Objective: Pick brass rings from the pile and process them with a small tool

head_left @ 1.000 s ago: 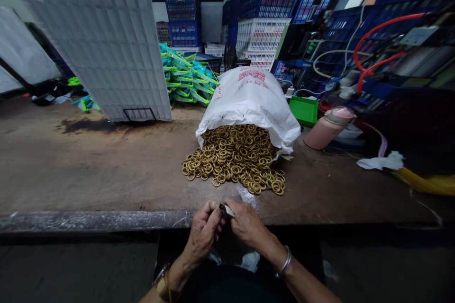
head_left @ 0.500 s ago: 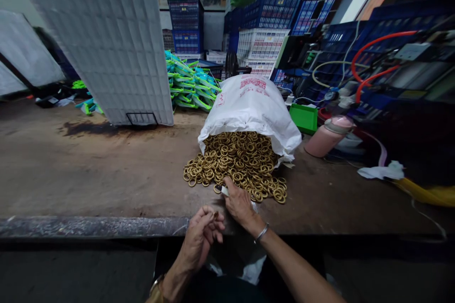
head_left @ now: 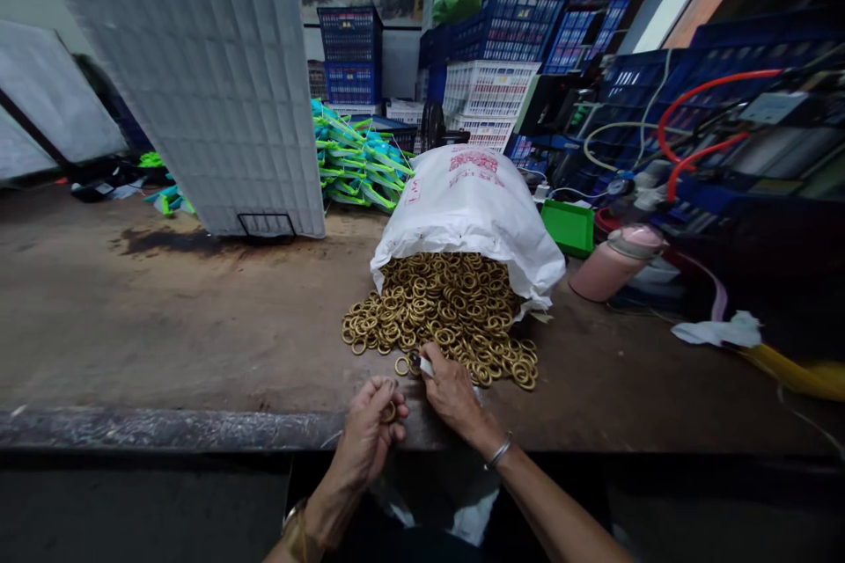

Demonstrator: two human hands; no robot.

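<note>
A white sack lies on its side on the brown workbench with a heap of brass rings spilling from its mouth. My left hand is at the bench's front edge, fingers pinched on a brass ring. My right hand reaches to the near edge of the heap, closed on a small white and dark tool whose tip touches the rings there. One loose ring lies just left of that tool.
A white gridded panel leans at the back left. Green and blue plastic parts are stacked behind the sack. A green tray, a pink bottle, hoses and stacked crates fill the right and rear. White rag lies right.
My right hand left my left hand and reached forward to the heap's near edge with the tool. My left hand stayed at the bench edge, now pinching a ring.
</note>
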